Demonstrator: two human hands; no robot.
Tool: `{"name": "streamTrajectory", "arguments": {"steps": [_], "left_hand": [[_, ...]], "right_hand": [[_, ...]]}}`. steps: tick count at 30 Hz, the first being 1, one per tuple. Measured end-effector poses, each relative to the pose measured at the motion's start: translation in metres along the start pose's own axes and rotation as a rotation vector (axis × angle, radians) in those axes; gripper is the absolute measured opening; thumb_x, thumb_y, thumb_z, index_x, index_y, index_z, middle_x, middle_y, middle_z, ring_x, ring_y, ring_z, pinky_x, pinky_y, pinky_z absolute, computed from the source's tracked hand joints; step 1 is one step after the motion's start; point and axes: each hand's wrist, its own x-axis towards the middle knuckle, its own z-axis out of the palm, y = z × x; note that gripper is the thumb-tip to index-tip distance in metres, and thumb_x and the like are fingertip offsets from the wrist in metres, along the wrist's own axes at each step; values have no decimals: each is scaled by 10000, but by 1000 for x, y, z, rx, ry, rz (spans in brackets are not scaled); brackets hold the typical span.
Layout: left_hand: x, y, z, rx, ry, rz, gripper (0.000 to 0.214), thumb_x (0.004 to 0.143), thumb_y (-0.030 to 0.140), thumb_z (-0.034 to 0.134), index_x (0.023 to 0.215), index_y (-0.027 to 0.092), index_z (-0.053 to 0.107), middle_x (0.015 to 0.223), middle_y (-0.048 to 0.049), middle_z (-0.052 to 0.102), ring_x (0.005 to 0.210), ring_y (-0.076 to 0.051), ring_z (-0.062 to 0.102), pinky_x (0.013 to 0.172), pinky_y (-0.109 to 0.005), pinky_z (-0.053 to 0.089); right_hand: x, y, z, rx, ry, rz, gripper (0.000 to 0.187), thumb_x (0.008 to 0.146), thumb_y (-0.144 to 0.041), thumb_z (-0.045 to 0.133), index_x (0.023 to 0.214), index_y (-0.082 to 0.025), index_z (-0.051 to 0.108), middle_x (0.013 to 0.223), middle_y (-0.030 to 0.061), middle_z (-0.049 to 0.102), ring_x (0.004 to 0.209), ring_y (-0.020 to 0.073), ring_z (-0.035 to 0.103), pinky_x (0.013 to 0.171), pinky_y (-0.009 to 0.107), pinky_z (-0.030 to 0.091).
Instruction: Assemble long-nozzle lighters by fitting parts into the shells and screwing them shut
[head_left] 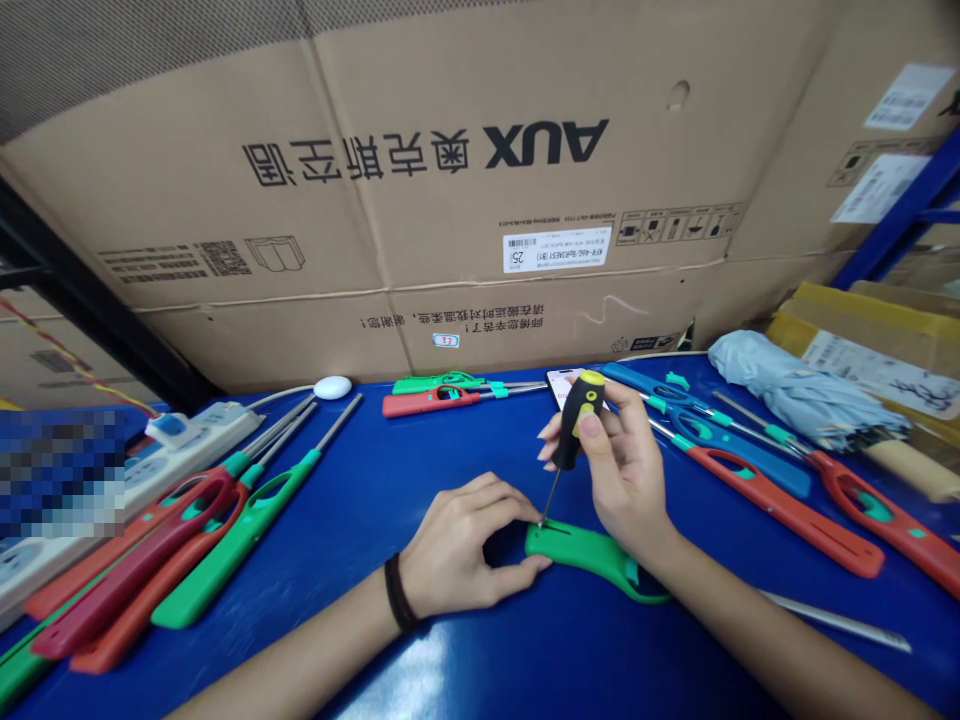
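A green long-nosed lighter (pixel 592 555) lies on the blue table (pixel 390 470) in front of me, its metal tube (pixel 840 622) running off to the right. My left hand (pixel 461 545) pinches the lighter's handle end and holds it down. My right hand (pixel 622 465) grips a black and yellow screwdriver (pixel 577 420) almost upright. The screwdriver's thin tip touches the top of the green handle near my left fingers.
Several red and green lighters (pixel 180 545) lie at the left beside a white power strip (pixel 150 450). More red, blue and green lighters (pixel 750 470) lie at the right and back. A folded grey umbrella (pixel 802 385) rests far right. A large cardboard box (pixel 450 190) walls the back.
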Motion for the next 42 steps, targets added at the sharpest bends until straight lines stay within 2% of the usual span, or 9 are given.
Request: {"name": "streamTrajectory", "arguments": {"steps": [7,14,20,27,31,37,39,42], "left_hand": [[0,-1,0,-30,51,10,191,811,312,663,950,183,650,929,-51,702,831,-182,632,764,-302,519],[0,-1,0,-45,81,30,102,880,223,580,927,179,659,892,-43,705,816,-162,618,766,-292,501],[0,-2,2,-47,90,23,92,870,164,562,892,170,652,877,-40,704,791,-164,607,757,-298,489],[1,-1,0,-92,121,-12,98,847,169,594,867,171,689,846,-48,684,778,-157,593,732,-283,482],[2,-2,0,-209,163,-112,88,827,168,619,823,159,706,713,-30,676,668,-129,592,651,-239,490],[2,-7,1,-460,148,-344,83,811,187,628,815,141,697,771,-39,699,689,-131,648,645,-218,535],[3,-7,0,-464,96,-329,102,830,201,619,828,143,702,776,-41,700,699,-136,645,656,-232,529],[5,-7,-2,-330,42,-198,110,854,218,619,867,180,721,803,-33,699,749,-147,610,727,-277,489]], "right_hand": [[-2,3,2,20,-23,22,224,919,-379,501,1096,-265,426,786,-12,654,594,145,643,520,294,544],[-1,2,1,19,-12,5,198,927,-364,492,1086,-258,438,781,-9,660,592,146,648,509,286,553],[-2,7,2,55,-34,-1,240,922,-369,517,1115,-252,434,805,-9,662,586,126,645,504,259,551],[3,5,-2,41,-9,-36,221,925,-352,510,1104,-238,447,758,-17,648,567,131,640,482,262,561],[4,5,-2,40,-1,-32,220,924,-350,509,1102,-238,442,761,-11,650,579,140,644,479,268,563],[4,7,-3,23,-1,-26,219,923,-349,511,1097,-236,442,752,-16,643,568,133,640,460,251,557],[5,8,-4,16,5,-21,215,924,-350,509,1094,-238,441,749,-20,640,565,129,638,455,244,555],[6,9,-4,10,14,-15,213,925,-356,506,1090,-239,441,744,-24,636,559,126,634,448,238,551]]}}
